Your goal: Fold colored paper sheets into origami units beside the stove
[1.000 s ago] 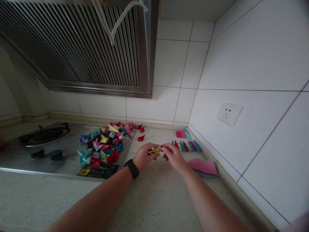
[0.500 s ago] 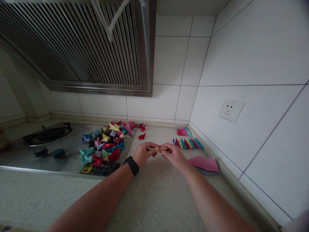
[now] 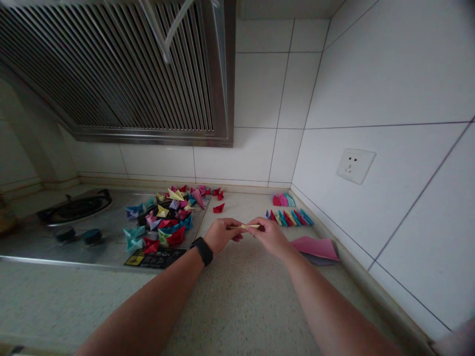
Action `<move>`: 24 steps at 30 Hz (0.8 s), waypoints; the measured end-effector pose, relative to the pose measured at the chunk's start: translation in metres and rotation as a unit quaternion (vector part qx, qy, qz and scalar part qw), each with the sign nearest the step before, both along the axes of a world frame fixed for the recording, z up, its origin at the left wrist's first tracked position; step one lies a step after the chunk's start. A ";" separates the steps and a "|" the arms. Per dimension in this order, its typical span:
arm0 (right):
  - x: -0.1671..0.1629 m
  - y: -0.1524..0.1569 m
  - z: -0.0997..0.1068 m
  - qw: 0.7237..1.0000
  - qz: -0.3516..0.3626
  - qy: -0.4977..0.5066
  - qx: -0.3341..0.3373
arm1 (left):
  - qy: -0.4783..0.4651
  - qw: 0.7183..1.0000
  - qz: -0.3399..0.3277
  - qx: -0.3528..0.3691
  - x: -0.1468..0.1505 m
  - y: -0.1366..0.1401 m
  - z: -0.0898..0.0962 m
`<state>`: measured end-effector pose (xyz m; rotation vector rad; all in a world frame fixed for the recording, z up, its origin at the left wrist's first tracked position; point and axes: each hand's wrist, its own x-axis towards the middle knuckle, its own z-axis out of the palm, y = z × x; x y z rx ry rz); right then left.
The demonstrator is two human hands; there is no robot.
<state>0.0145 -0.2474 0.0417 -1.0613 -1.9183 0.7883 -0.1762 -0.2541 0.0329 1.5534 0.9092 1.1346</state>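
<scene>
A small piece of folded yellow paper [image 3: 245, 226] is held level above the counter between my two hands. My left hand [image 3: 223, 234], below a black watch, pinches its left end. Its right end is pinched by my right hand [image 3: 267, 234]. Just beyond my left hand lies a red paper boat [image 3: 218, 208]. To the right of my right hand, a row of folded papers [image 3: 289, 218] in several colours lies on the counter, with a smaller pink and teal group [image 3: 284, 199] behind it. Pink paper sheets [image 3: 317, 248] rest beside my right forearm.
Many colourful folded paper boats [image 3: 163, 222] cover the right burner of the gas stove [image 3: 107, 252]. A range hood [image 3: 148, 136] hangs low over the stove. The tiled wall with a socket [image 3: 356, 165] bounds the speckled counter [image 3: 245, 306] on the right.
The fingers of my right hand have loosened a little, so more of the yellow paper's right end shows. Both hands stay nearly in place, and the view has shifted slightly.
</scene>
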 end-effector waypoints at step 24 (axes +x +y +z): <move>0.010 -0.005 0.007 0.994 0.083 -0.040 -0.057 | 0.056 0.997 -0.040 -0.027 0.003 -0.005 0.004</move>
